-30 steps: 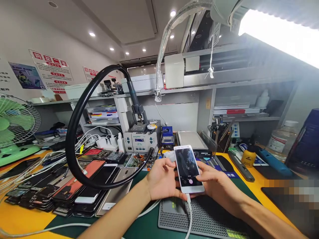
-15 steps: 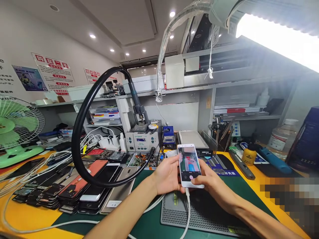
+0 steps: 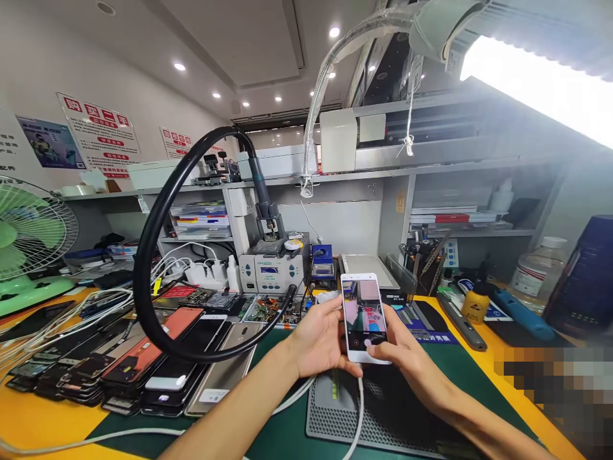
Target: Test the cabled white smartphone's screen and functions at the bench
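A white smartphone (image 3: 363,318) is held upright above the mat, its lit screen showing a camera picture. My left hand (image 3: 320,338) grips its left edge, with fingers curled behind and under it. On the other side, my right hand (image 3: 407,354) wraps the right edge, and its thumb rests low on the screen by the round shutter button. A white cable (image 3: 359,409) hangs from the phone's bottom end. Beneath lies a grey perforated work mat (image 3: 330,425). The phone's back and several fingertips are hidden.
Stacked phones and phone parts (image 3: 158,358) fill the left side. A hot air station (image 3: 275,268) with a looping black hose (image 3: 143,255) stands behind. At right are a yellow bottle (image 3: 475,301), a blue tool (image 3: 524,313) and a clear bottle (image 3: 536,271). A bright lamp (image 3: 541,83) hangs above.
The phone has tipped or shifted slightly, and the picture on its screen differs. The camera view has moved a little. Both hands keep hold of the phone.
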Demonstrator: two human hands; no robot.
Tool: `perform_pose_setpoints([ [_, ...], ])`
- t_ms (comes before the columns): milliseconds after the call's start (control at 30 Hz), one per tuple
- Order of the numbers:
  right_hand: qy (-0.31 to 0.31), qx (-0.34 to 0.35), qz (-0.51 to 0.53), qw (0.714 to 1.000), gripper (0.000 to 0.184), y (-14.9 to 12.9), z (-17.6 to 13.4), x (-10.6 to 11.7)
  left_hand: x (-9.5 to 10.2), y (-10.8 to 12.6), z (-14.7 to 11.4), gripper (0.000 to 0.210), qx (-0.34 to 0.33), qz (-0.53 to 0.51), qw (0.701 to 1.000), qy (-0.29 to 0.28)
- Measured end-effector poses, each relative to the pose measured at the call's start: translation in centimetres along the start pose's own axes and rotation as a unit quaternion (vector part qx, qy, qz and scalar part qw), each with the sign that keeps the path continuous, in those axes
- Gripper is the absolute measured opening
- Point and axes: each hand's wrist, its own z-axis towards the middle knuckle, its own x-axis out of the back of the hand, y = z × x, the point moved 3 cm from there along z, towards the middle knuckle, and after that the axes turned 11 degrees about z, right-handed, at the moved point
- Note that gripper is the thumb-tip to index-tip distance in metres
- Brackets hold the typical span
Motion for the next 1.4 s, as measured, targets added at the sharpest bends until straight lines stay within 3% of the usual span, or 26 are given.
perform_pose_setpoints([
  [133, -0.002, 0.015, -0.002, 1.000, 0.054, -0.4, -0.2, -0.3, 0.2, 0.0, 0.0, 0.055, 0.006, 0.016, 0.999, 0.027],
  [967, 0.009, 0.034, -0.061, 0.997, 0.044, -0.6, -1.0, -0.2, -0.5, -0.5, -0.2, 0.063, -0.022, 0.074, 0.996, 0.036],
  [1400, 0.035, 0.051, -0.105, 0.993, 0.056, -0.1, -1.2, 0.0, -0.6, -0.6, -0.2, 0.061, -0.038, 0.066, 0.997, 0.018],
])
